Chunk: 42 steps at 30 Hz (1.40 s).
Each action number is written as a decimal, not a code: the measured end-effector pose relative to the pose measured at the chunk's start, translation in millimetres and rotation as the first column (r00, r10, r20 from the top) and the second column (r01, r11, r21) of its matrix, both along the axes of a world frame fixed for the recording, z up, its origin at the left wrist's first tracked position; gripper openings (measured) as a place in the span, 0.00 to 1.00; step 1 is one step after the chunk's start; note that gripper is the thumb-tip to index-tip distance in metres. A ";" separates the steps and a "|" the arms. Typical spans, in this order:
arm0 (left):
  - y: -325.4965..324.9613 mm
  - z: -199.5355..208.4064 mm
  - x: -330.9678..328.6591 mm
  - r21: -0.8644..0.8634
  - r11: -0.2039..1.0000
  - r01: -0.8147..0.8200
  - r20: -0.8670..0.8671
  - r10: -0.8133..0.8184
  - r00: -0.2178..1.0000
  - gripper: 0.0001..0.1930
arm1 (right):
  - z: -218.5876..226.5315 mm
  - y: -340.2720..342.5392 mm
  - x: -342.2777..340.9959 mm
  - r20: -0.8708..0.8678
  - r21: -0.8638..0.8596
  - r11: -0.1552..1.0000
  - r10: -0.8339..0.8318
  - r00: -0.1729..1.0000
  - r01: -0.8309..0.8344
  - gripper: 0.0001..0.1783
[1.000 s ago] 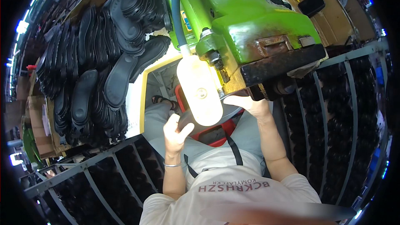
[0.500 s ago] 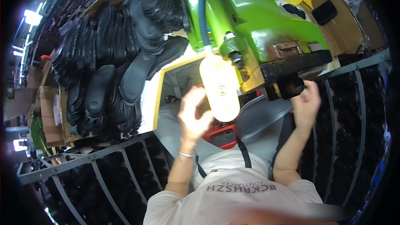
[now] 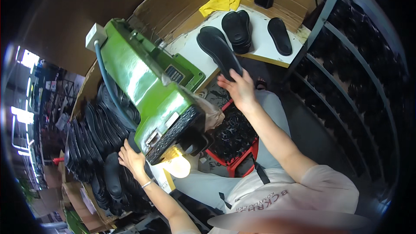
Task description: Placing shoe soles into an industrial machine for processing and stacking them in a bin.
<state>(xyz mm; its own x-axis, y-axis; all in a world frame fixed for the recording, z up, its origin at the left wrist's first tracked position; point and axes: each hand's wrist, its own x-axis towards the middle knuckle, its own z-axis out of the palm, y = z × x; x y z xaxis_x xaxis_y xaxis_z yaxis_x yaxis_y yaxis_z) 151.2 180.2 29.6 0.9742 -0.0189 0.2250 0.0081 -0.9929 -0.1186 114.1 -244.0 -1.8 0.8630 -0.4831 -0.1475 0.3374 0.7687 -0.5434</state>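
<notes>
The right hand (image 3: 240, 90) grasps a sole (image 3: 214, 47); the pile (image 3: 236, 30) beyond looks done. The left hand (image 3: 132, 160), grip unclear, is at a heap (image 3: 93, 132) apparently remaining

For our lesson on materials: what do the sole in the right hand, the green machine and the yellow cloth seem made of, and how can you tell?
Sole in the right hand: probably rubber or foam plastic; dull black, with a moulded-looking rim.
Green machine: likely painted metal; glossy, with bright highlights.
Yellow cloth: seemingly fabric; matte, crumpled in soft folds; fibre unclear.
</notes>
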 end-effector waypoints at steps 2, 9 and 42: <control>-15.1 19.0 -11.6 0.039 0.999 -0.012 0.015 0.012 1.000 0.35 | 2.1 -1.4 34.8 0.048 0.012 0.998 -0.069 0.996 0.069 0.23; -71.6 73.3 -105.1 -0.377 0.925 -0.040 0.104 0.085 0.991 0.39 | -17.7 -6.1 34.5 -0.229 -0.265 0.962 0.012 0.973 -0.074 0.47; -234.5 -23.2 -146.1 -0.993 0.079 0.082 0.054 -0.308 0.950 0.13 | 17.0 -30.0 -162.0 -0.210 -0.460 0.864 0.120 0.970 -0.207 0.26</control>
<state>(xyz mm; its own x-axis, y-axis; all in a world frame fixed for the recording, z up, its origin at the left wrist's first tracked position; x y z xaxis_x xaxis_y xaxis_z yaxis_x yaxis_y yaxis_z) 5.2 -54.3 6.4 0.9916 -0.0883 0.0941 -0.1097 -0.1935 0.9749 -47.8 -274.0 15.2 0.9185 -0.3858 -0.0866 0.0999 0.4384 -0.8932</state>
